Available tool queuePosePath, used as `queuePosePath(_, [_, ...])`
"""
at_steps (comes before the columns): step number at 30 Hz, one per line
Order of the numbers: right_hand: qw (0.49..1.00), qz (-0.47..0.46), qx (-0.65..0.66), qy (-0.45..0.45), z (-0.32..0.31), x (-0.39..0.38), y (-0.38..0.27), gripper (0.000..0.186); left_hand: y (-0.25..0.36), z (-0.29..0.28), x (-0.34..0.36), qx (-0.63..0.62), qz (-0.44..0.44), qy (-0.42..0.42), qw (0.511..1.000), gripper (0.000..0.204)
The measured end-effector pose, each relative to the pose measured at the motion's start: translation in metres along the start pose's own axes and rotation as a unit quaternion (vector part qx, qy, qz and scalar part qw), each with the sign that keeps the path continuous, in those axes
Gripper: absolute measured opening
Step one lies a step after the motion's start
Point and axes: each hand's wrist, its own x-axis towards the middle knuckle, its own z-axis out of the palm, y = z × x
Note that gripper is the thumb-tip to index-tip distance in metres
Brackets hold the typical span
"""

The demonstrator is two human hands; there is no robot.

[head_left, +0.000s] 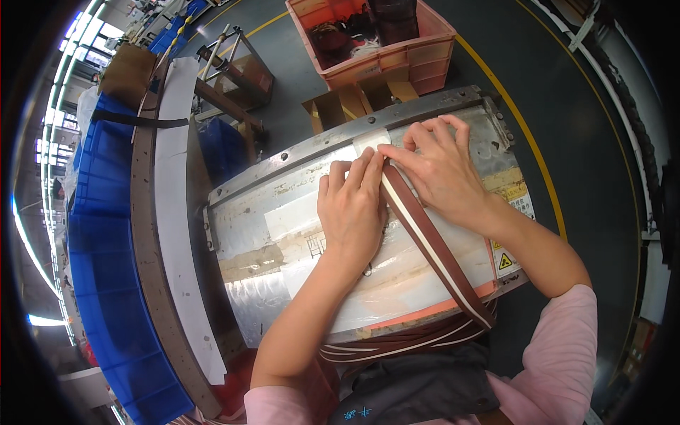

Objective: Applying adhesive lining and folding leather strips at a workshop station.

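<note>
A long brown strap with a cream stripe (433, 249) runs over a metal-topped bench (287, 180) and hangs over its near edge. At the strap's far end, my left hand (352, 209) has its fingers drawn together, the tips pressing at the end. From the other side my right hand (445, 170) pinches the same end between thumb and forefinger, its other fingers curled. The fingertips of both hands nearly meet and hide the very tip of the strap. More of the strap lies in loose loops (404, 347) between the bench and my body.
A pink plastic crate (386, 64) with dark items stands beyond the bench, cardboard boxes (361, 99) before it. A raised metal rail (326, 129) borders the bench's far edge. Blue bins (106, 269) and a long white strip (180, 234) line the left. Yellow lines mark the floor.
</note>
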Motion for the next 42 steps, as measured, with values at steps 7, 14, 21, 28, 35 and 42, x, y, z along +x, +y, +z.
queuePosePath(7, [1.000,-0.006,0.004,0.026,0.004,-0.004,0.004,0.025,0.001,0.000,0.002,0.012,0.012,0.000,1.000,0.062])
queuePosePath(14, [1.000,-0.016,-0.002,0.025,0.004,-0.005,0.008,0.026,0.001,0.001,0.003,0.013,0.021,0.011,1.000,0.058])
queuePosePath(21, [0.992,0.075,0.073,0.072,-0.004,0.002,0.008,0.022,0.006,-0.006,-0.002,0.009,0.036,0.011,0.999,0.063])
queuePosePath(28, [0.881,0.312,0.335,-0.122,-0.018,0.011,0.002,0.031,0.024,-0.025,-0.004,-0.095,0.082,0.022,0.992,0.065])
queuePosePath(35, [0.939,0.181,0.292,0.031,-0.009,0.000,-0.008,0.031,-0.012,-0.014,0.003,-0.622,-0.225,-0.029,0.750,0.018])
queuePosePath(42, [0.877,0.262,0.395,-0.071,-0.003,0.007,-0.010,0.016,-0.008,0.000,-0.002,-0.608,-0.239,-0.015,0.757,0.018])
